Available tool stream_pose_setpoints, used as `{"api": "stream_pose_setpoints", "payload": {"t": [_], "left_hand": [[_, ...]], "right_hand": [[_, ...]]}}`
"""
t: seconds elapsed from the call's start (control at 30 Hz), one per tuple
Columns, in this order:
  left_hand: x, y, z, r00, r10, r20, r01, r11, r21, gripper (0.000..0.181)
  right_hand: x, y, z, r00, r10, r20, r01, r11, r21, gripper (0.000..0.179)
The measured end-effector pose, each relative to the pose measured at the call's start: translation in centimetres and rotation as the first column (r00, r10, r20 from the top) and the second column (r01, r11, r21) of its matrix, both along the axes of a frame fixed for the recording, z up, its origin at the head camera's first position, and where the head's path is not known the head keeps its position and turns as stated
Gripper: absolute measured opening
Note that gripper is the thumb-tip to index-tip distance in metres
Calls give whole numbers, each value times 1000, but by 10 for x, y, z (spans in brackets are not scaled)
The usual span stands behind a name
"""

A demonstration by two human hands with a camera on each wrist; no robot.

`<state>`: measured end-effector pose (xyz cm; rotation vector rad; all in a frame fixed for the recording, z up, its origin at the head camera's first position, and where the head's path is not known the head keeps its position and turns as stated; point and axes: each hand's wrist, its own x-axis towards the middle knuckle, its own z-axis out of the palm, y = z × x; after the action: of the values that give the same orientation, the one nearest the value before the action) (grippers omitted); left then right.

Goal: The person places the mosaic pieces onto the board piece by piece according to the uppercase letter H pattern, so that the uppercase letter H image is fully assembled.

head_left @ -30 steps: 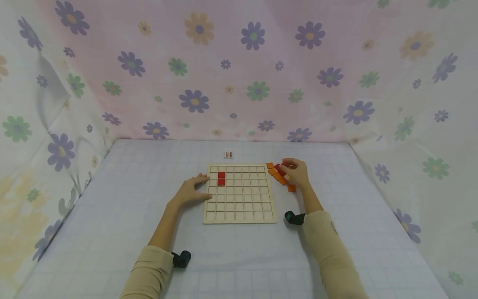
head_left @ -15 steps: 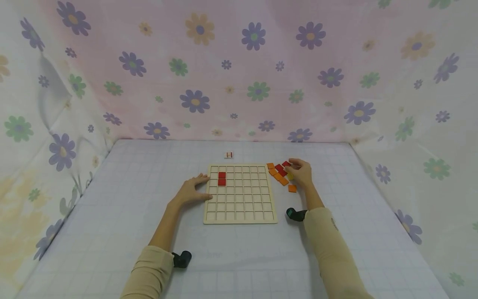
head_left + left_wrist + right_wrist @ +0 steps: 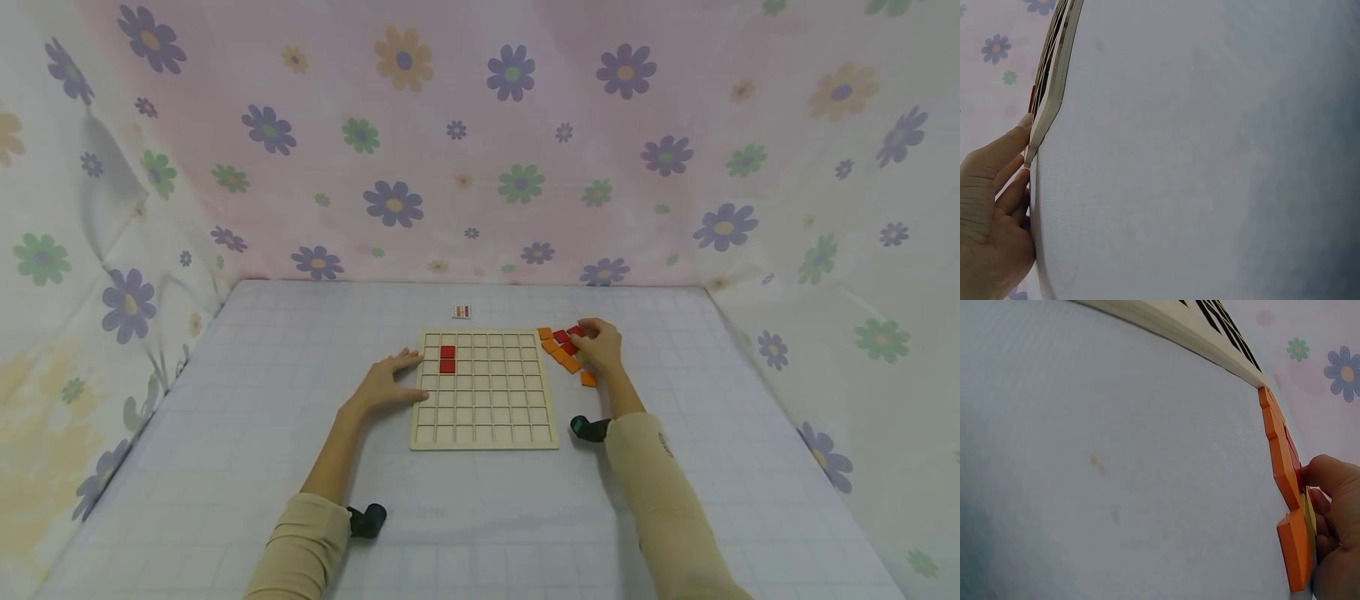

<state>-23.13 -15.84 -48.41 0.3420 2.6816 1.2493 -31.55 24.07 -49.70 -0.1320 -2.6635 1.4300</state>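
Observation:
A light wooden grid board (image 3: 483,447) lies on the table, with two red tiles (image 3: 447,359) in its upper left squares. My left hand (image 3: 382,383) has thumb and fingers spread, their tips at the board's left edge. Right of the board my right hand (image 3: 602,348) is at a cluster of loose tiles. Its bent thumb is right at a red tile (image 3: 1296,464) in the right wrist view, with a yellow tile (image 3: 1310,515) beside the other fingers. I cannot tell whether it grips one. Several orange tiles (image 3: 561,356) lie next to these.
A small printed card (image 3: 462,312) lies behind the board. A lone orange tile (image 3: 588,379) sits nearest the right wrist. Flowered cloth (image 3: 517,179) hangs behind and on both sides of the white table (image 3: 480,517). Each wrist wears a dark camera (image 3: 367,521).
My right hand has drawn back slightly from over the tiles, then shifted a little left, so the yellow tile is hidden in the head view. The left hand stays at the board.

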Motion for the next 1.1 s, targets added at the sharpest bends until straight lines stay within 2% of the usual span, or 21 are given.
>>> {"api": "stream_pose_setpoints", "payload": {"t": [0.33, 0.47, 0.63, 0.9, 1.1], "left_hand": [[-1, 0, -1, 1000, 5, 0, -5, 1000, -14, 74], [0, 0, -1, 1000, 4, 4, -4, 1000, -9, 74], [0, 0, 0, 1000, 5, 4, -5, 1000, -3, 74], [0, -1, -1, 1000, -5, -12, 5, 1000, -10, 73], [0, -1, -1, 1000, -11, -21, 10, 1000, -9, 73]], "right_hand": [[1, 3, 0, 999, 45, -15, -44, 998, 40, 43], [2, 2, 0, 1000, 23, -9, -23, 997, 69, 44], [2, 1, -1, 1000, -1, -7, 1, 998, 62, 44], [5, 1, 2, 999, 49, -23, -47, 997, 62, 44], [6, 2, 4, 998, 47, -29, -44, 994, 100, 42]]}}
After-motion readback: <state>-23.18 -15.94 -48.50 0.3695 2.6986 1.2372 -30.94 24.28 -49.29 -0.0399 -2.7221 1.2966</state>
